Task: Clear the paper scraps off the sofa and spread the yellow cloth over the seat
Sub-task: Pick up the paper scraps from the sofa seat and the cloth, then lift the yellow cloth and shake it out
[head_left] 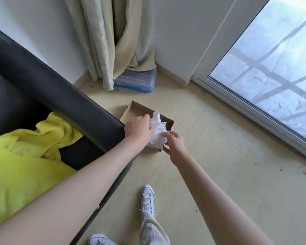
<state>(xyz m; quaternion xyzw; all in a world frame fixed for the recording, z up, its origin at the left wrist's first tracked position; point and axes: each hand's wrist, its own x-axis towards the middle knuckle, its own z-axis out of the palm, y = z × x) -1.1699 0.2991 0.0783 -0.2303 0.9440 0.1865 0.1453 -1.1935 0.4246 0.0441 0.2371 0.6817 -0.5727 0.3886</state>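
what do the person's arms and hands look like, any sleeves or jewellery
Both arms are bare along their whole visible length: no sleeves, gloves or watch can be seen. The left hand and the right hand show no rings or bracelets on the parts facing the camera. The fingers look unadorned; nail detail is too small to tell.
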